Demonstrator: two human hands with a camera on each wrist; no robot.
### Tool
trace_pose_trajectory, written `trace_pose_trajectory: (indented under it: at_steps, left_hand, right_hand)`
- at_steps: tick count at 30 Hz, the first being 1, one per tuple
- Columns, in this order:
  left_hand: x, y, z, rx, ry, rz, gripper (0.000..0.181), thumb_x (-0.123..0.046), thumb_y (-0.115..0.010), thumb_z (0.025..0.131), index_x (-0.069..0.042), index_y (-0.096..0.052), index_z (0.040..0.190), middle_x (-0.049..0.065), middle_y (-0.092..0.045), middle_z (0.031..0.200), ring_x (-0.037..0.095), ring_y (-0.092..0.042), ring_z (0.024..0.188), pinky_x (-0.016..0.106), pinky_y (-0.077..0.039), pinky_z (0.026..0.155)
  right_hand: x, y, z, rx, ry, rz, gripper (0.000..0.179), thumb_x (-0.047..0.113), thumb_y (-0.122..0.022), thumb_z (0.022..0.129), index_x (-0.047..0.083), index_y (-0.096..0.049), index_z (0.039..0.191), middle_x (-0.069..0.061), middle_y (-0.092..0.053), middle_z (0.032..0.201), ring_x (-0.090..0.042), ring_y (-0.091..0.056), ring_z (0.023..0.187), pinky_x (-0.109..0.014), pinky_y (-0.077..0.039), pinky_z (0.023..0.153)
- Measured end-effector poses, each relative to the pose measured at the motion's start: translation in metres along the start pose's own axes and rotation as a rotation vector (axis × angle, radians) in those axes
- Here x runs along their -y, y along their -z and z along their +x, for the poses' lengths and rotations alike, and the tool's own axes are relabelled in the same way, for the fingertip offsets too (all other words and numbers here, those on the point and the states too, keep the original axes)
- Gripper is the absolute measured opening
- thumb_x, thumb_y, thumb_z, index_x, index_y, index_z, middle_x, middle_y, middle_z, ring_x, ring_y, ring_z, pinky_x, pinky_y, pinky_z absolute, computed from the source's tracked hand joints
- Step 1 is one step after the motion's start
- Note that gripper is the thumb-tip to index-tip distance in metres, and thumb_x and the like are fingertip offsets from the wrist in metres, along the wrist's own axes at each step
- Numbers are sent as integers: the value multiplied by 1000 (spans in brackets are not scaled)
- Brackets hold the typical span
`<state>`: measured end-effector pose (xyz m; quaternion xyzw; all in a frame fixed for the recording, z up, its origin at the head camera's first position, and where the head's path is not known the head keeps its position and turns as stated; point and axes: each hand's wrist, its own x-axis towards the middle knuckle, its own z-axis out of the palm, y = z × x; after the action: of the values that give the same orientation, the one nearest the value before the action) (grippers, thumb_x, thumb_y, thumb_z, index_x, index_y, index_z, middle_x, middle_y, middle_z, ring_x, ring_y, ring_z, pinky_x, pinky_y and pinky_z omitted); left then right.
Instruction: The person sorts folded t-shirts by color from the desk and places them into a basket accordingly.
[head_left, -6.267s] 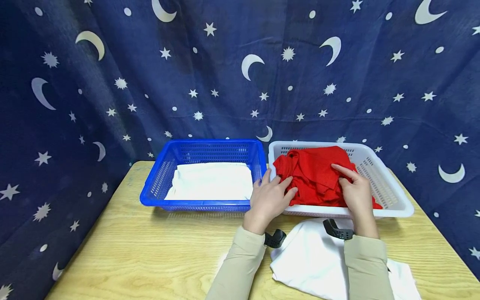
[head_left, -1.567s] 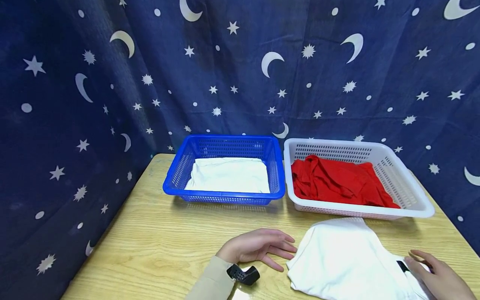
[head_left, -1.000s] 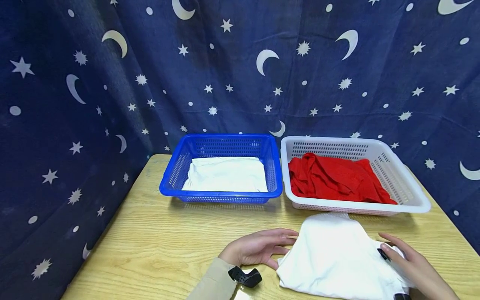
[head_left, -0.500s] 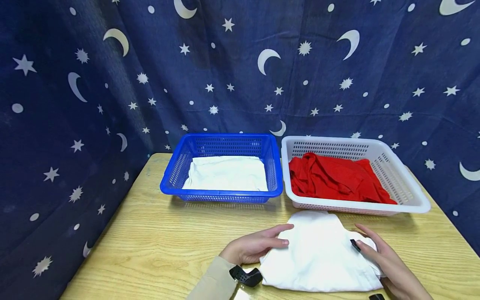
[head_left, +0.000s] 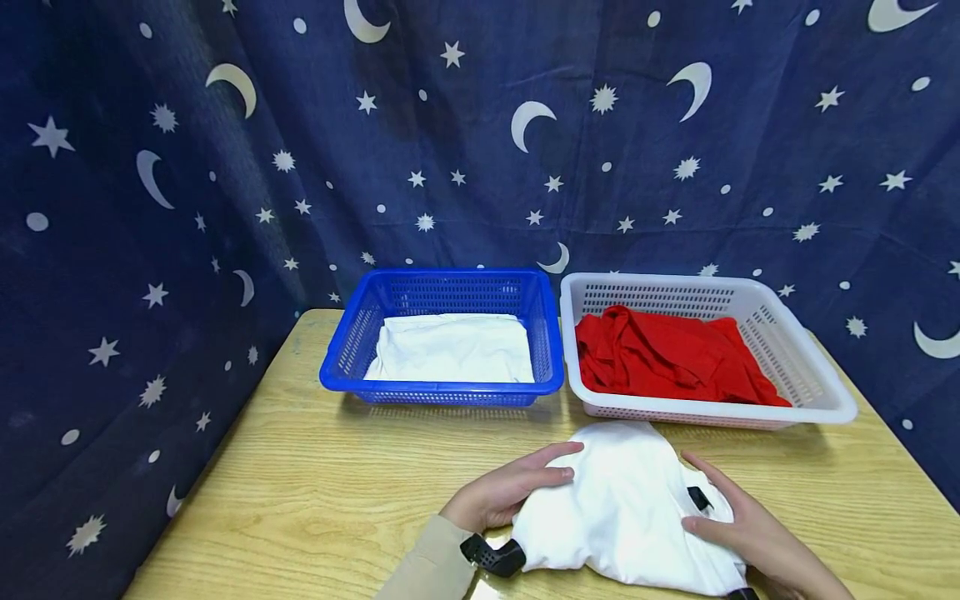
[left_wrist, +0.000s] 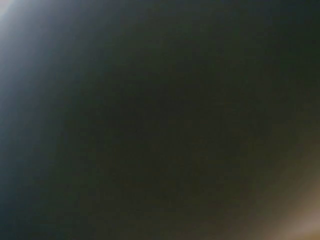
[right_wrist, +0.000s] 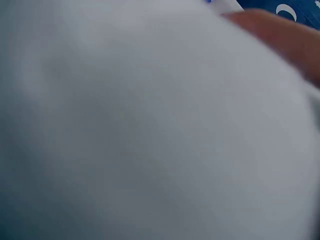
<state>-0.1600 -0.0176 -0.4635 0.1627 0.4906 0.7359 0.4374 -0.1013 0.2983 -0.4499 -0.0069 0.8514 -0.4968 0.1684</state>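
Note:
In the head view a bunched white garment point(head_left: 618, 504) with a small black patch point(head_left: 699, 498) lies on the table in front of the baskets. At its left edge my left hand point(head_left: 506, 492) holds the cloth, with thumb and forefinger on top and the other fingers partly hidden. My right hand point(head_left: 738, 521) grips the opposite side, thumb on top near the patch. Blurred white cloth point(right_wrist: 160, 130) fills most of the right wrist view, with one finger point(right_wrist: 280, 37) at upper right. The left wrist view is too dark to make anything out.
A blue basket point(head_left: 442, 387) holds folded white cloth point(head_left: 453, 348). Close to its right stands a white basket point(head_left: 678, 408) with a crumpled red garment point(head_left: 675, 358). Both sit at the back of the wooden table point(head_left: 315, 492), before a blue star-and-moon curtain point(head_left: 450, 125).
Both hands left the red garment in the white basket and came down to the white garment. The right hand moved left, drawing the garment leftward and bunching it; the left hand took hold of its edge.

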Motion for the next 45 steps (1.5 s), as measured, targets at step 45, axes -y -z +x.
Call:
trace_pose_trajectory:
  at_steps: [45]
  left_hand:
    - [1,0,1,125,-26,75,42,-17,-53,89,-14,-43,129,7,-55,114,18,-57,97,35,-48,78]
  right_hand:
    - [-7,20,-12,-56,105,610,27,10,-45,93,18,-47,119,4,-57,98,-12,-59,82,-39,-51,65]
